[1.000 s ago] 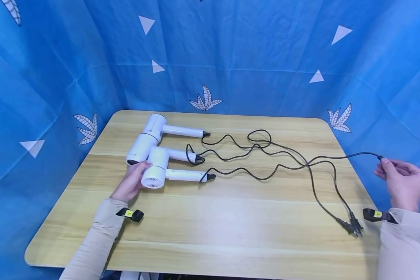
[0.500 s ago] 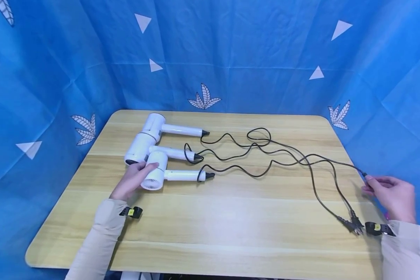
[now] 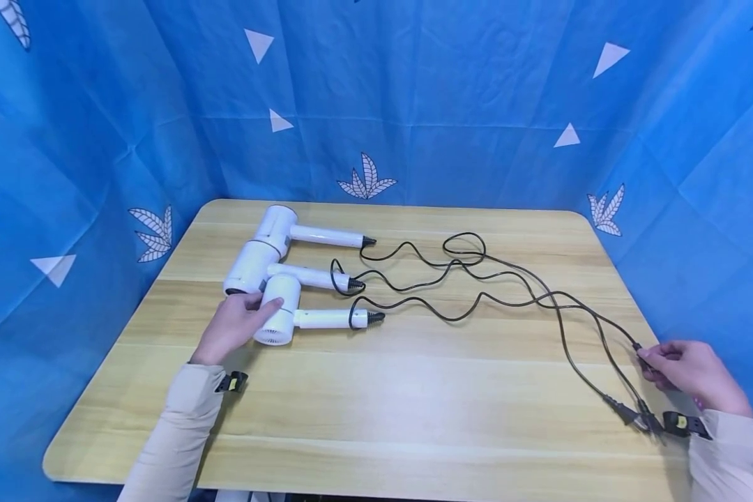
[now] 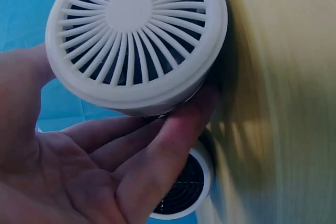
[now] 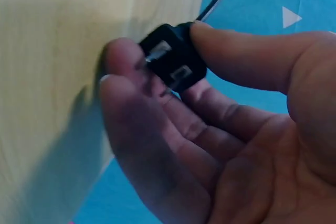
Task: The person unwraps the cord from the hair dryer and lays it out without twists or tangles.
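Three white hair dryers lie on the table's left side, handles pointing right. My left hand (image 3: pixel 232 328) grips the body of the nearest hair dryer (image 3: pixel 282 296), thumb on one side and fingers on the other. Its slatted round grille (image 4: pixel 128 11) faces the left wrist camera. Behind it are the middle hair dryer (image 3: pixel 251 265) and the far hair dryer (image 3: pixel 276 226). At the table's right edge, my right hand (image 3: pixel 696 376) pinches a black plug (image 5: pixel 176 56) between thumb and fingers, both prongs showing. Two other plugs (image 3: pixel 621 410) lie together just left of that wrist.
Black cords (image 3: pixel 452 317) run wavy from the handles across the wooden table (image 3: pixel 414 418), crossing one another towards the right. One makes a loop (image 3: pixel 464 244) at the back. Blue curtains (image 3: pixel 477 84) stand around the back and sides.
My right hand has come from beyond the right edge inward and nearer, bringing the plug close to the other two; its cord now hangs slacker. My left hand stays at the nearest hair dryer.
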Motion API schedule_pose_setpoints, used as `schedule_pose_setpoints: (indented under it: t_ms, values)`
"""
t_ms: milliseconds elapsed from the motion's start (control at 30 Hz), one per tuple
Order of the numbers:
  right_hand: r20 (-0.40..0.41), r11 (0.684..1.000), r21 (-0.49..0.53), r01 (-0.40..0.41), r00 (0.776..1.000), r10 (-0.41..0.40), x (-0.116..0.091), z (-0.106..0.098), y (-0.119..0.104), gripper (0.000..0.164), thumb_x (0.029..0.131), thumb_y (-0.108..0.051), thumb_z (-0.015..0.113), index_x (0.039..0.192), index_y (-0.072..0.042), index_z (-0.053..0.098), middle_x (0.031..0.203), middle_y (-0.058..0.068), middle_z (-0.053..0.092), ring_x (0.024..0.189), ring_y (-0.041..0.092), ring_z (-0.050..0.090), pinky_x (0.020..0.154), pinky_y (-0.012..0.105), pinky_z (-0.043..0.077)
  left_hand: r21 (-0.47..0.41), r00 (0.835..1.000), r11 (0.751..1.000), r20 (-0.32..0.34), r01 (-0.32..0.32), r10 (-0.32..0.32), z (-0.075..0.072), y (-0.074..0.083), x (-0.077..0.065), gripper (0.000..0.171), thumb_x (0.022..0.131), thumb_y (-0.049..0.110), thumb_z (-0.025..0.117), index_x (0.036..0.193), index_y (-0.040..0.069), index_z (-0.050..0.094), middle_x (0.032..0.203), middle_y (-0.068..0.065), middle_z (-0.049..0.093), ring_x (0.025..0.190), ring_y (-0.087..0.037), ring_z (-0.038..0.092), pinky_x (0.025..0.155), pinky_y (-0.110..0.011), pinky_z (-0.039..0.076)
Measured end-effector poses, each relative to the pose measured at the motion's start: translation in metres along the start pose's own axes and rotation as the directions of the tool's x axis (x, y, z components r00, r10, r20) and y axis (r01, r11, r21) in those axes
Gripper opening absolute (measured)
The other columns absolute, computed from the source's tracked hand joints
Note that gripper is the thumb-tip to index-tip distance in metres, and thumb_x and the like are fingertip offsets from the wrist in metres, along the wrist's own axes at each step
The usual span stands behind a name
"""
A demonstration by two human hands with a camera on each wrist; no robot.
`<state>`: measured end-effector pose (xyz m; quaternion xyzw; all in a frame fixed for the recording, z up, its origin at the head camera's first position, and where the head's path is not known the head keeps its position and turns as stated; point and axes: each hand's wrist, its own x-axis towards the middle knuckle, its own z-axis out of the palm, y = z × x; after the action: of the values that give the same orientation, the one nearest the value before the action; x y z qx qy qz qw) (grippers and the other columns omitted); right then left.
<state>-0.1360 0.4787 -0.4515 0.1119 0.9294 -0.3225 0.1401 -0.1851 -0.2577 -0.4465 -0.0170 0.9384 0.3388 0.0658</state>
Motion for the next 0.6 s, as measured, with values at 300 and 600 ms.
schedule_pose_setpoints:
  t_ms: [300, 600]
  values:
    - [0.079, 0.985, -0.164, 0.061, 0.996, -0.049, -0.001, -0.008, -0.003, 0.043, 0.107, -0.033, 0.054, 0.109, 0.009, 0.067, 0.081, 0.003, 0.068, 0.062, 0.009, 0.055, 0.055, 0.027, 0.048, 0.044, 0.997, 0.998, -0.066, -0.042, 0.045, 0.001, 0.005, -0.002, 0.066, 0.101, 0.057, 0.057, 0.127, -0.002, 0.069, 0.111, -0.021, 0.075, 0.091, -0.028, 0.068, 0.072, -0.035, 0.054]
    - [0.059, 0.953, -0.299, 0.046, 0.998, -0.030, -0.004, -0.029, -0.006, 0.077, 0.106, -0.049, 0.051, 0.126, 0.025, 0.052, 0.111, 0.042, 0.065, 0.082, 0.035, 0.070, 0.065, 0.045, 0.059, 0.162, 0.979, 0.987, -0.200, 0.003, 0.030, -0.015, 0.019, -0.009, 0.076, 0.101, 0.062, 0.052, 0.137, -0.004, 0.061, 0.118, -0.025, 0.074, 0.105, -0.044, 0.072, 0.076, -0.054, 0.057]
